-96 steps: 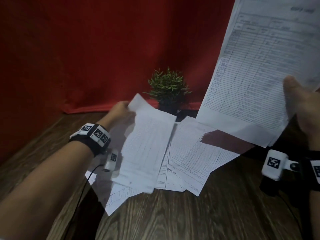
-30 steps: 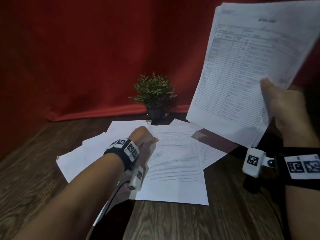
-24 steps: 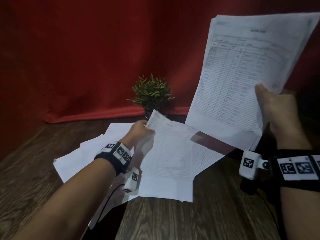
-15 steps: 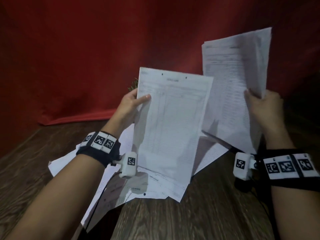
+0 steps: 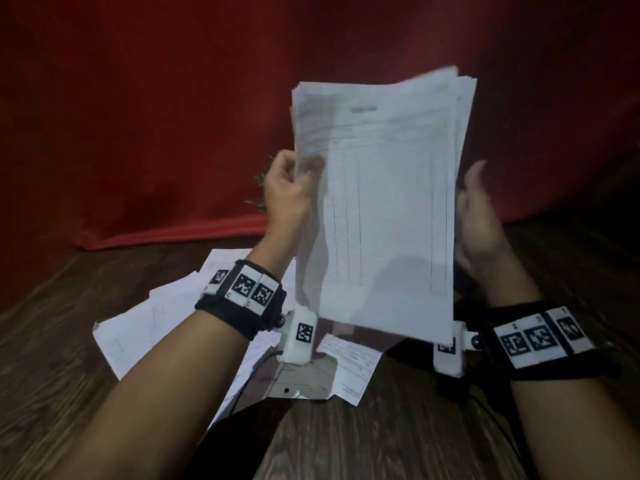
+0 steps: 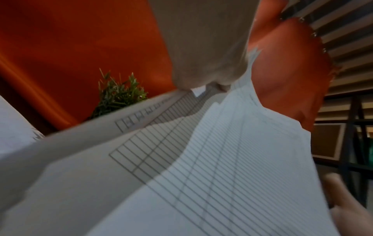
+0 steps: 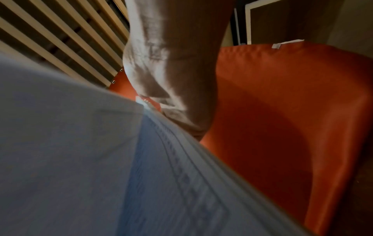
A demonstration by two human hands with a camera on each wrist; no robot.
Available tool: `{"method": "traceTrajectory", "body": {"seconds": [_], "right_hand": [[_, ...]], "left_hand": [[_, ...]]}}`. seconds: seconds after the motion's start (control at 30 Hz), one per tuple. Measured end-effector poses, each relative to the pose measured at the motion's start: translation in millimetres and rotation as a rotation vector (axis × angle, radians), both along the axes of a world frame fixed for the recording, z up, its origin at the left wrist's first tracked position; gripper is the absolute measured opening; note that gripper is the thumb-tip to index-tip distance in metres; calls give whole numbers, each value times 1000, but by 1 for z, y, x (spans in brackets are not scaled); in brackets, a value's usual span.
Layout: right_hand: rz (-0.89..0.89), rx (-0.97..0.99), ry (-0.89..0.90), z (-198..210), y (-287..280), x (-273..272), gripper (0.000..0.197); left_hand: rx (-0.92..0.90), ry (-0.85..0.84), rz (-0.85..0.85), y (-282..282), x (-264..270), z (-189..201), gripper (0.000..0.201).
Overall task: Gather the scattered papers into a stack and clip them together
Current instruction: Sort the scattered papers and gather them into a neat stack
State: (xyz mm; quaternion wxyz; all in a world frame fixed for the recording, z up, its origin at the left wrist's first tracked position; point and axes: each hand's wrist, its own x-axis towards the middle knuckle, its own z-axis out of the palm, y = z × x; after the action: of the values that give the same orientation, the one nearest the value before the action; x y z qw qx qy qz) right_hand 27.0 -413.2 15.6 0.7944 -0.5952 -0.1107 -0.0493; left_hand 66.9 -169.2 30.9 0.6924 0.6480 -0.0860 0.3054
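The gathering is partly done. A stack of ruled forms (image 5: 381, 209) is held upright in the air above the middle of the tabletop (image 5: 398, 438), its sheets roughly together but fanned at the top right corner, so the edges are not yet squared. The left hand (image 5: 287, 188) pinches the stack's left edge, fingers and thumb curled round the paper; in the left wrist view the sheets (image 6: 222, 159) splay out from that grip in staggered layers. The right hand (image 5: 479, 216) stands at the stack's right edge with its fingers fairly straight; the paper hides its palm side, so whether it grips the sheets or only steadies them cannot be told.

Several loose sheets (image 5: 145, 327) lie overlapping on the tabletop below the wrists, spreading toward its left side, with more (image 5: 346, 362) just under the stack's lower edge. These are left to collect. A small green plant (image 6: 117, 95) stands near the far edge, before the red backdrop (image 5: 138, 116).

No clip shows in any view, so the clipping seems not yet begun: what remains is picking up the rest, squaring the edges, and fastening.
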Motion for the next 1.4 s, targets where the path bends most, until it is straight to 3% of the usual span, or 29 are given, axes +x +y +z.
{"method": "traceTrajectory", "body": {"seconds": [0.03, 0.07, 0.13, 0.2, 0.3, 0.47, 0.6, 0.77, 0.9, 1.03, 1.17, 1.4], "right_hand": [[41, 81, -24, 1, -1, 1, 75], [58, 122, -63, 2, -1, 0, 76], [-16, 48, -134, -4, 1, -1, 52], [-154, -33, -115, -11, 4, 3, 33], [-154, -53, -82, -21, 1, 8, 33], [-75, -112, 0, -26, -8, 8, 35], [-98, -221, 47, -27, -1, 8, 27], [-239, -160, -69, -20, 6, 9, 14], [-352, -129, -111, -19, 8, 10, 18], [-302, -128, -108, -20, 10, 7, 19], [-191, -136, -114, -19, 11, 5, 4], [-228, -198, -132, -24, 4, 6, 6]], "left_hand": [[1, -50, 61, -1, -2, 0, 28], [6, -92, 82, -4, -4, -1, 28], [12, -143, 39, -10, -11, -4, 22], [-8, -134, -31, -16, -18, -10, 41], [-51, -91, -92, -14, -20, -21, 64], [-3, 83, -184, -2, -17, -30, 42], [-11, 122, -150, -1, -12, -28, 30], [-6, 121, -181, 0, -13, -19, 48], [100, 125, -245, 4, -16, -29, 53], [50, 75, -120, -3, -17, -32, 32], [-106, 2, 18, -13, -18, -26, 38], [-35, -2, -71, -9, -21, -28, 37]]}}
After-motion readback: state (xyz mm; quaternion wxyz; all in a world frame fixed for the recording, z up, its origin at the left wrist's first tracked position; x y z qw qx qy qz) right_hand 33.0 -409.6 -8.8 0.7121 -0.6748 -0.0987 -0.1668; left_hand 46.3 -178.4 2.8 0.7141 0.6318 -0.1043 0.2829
